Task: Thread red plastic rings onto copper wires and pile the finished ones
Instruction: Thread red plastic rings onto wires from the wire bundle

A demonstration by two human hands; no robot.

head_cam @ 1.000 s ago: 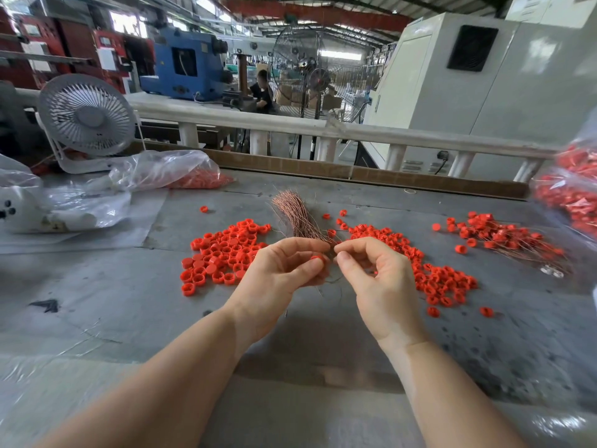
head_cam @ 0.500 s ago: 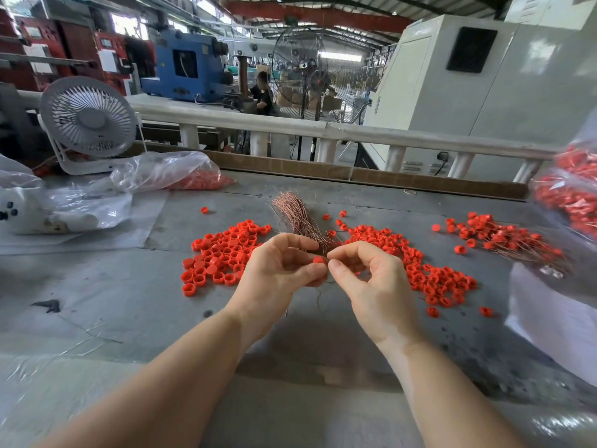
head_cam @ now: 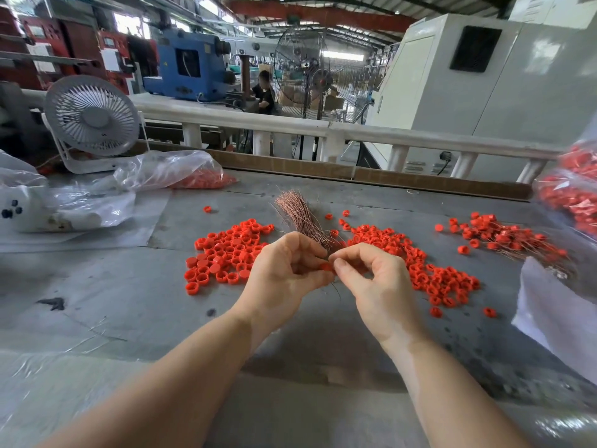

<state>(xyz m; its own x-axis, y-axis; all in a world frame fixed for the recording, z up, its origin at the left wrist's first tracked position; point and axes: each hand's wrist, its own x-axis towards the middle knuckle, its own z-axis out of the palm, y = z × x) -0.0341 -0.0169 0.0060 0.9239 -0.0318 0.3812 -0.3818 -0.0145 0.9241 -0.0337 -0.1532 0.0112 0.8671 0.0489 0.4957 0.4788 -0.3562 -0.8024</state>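
Grey tabletop (head_cam: 97,286): left hand (head_cam: 284,273) and right hand (head_cam: 378,286) fingers jointly pinch one red ring (head_cam: 326,266) between loose ring piles.

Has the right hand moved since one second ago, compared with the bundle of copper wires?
Yes, slightly. The right hand has shifted left toward the left hand, below the bundle of copper wires, so both now pinch the red ring.

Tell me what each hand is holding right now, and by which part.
The left hand pinches a red ring by its rim. The right hand pinches at the same ring, probably feeding a thin copper wire.
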